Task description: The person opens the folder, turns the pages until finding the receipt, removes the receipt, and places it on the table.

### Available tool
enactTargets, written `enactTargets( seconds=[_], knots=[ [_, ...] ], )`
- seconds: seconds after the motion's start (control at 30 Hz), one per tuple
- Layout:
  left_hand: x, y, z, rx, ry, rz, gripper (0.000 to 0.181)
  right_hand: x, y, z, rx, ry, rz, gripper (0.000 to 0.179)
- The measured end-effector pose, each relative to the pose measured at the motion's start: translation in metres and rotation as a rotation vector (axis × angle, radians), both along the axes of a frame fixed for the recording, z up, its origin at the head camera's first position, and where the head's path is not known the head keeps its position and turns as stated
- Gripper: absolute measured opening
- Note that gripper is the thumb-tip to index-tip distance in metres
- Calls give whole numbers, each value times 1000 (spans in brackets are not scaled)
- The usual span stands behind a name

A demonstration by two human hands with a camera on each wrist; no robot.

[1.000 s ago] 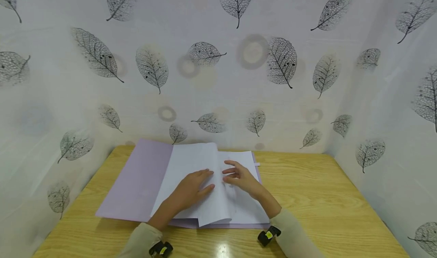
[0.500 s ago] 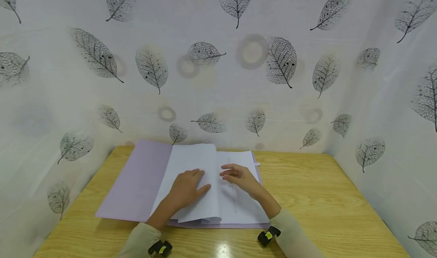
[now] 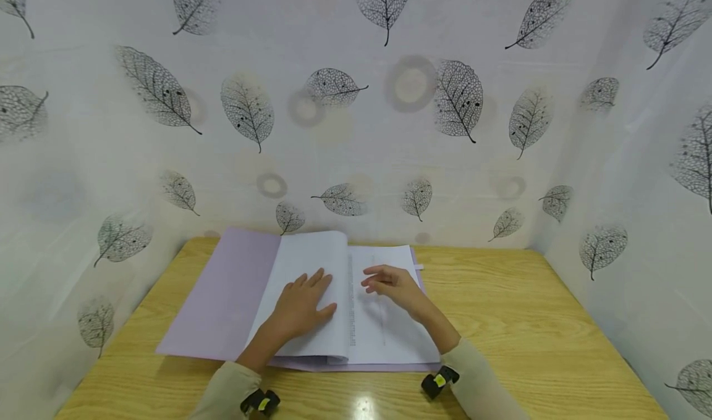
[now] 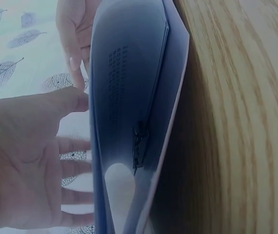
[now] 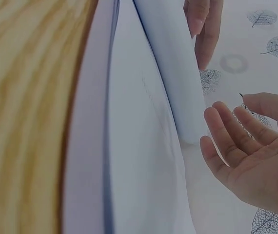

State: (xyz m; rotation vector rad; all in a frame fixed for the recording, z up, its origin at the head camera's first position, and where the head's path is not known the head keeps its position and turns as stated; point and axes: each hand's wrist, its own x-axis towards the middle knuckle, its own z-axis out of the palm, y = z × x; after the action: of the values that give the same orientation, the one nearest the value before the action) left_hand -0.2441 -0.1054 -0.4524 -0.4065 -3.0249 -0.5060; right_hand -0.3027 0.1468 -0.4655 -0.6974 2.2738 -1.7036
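Note:
A purple folder (image 3: 222, 296) lies spread on the table with white paper sheets inside. My left hand (image 3: 300, 306) rests flat on the turned-over sheets (image 3: 311, 253), its fingers spread, pressing them to the left. Those sheets curl along their right edge near the folder's middle. Above the right-hand page (image 3: 400, 333), which has faint print near its inner edge, hovers my right hand (image 3: 397, 290) with loosely bent fingers and nothing in them. In the left wrist view, a dark clip-like fastener (image 4: 139, 144) shows between the sheets and the cover.
The wooden table (image 3: 512, 321) stretches to the right of the folder. A small pale tab (image 3: 419, 267) sticks out at the folder's right edge. Behind and beside the table hangs a leaf-patterned curtain (image 3: 356, 148).
My left hand has slid left and flattened, carrying the turned sheets over with it. More of the right page, with its print, now shows. My right hand has barely moved.

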Motion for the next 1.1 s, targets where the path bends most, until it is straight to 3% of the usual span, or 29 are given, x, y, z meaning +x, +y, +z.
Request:
enactTargets(
  seconds=[0.17,0.3,0.6,0.83,1.1],
  knots=[
    [-1,0,-1,23,-17,-73,53,-4,5,-1,-8,27,-9,39],
    [-2,1,-3,25,-44,-91,51,-6,10,0,-4,43,-30,39],
    [1,0,-2,43,-30,-58,58,-13,23,15,20,54,-93,35],
    [0,-2,-3,36,-10,-52,61,-23,32,27,64,78,-96,33],
    [-3,-2,-8,31,-12,-45,63,-38,39,28,99,101,-71,34]
  ],
)
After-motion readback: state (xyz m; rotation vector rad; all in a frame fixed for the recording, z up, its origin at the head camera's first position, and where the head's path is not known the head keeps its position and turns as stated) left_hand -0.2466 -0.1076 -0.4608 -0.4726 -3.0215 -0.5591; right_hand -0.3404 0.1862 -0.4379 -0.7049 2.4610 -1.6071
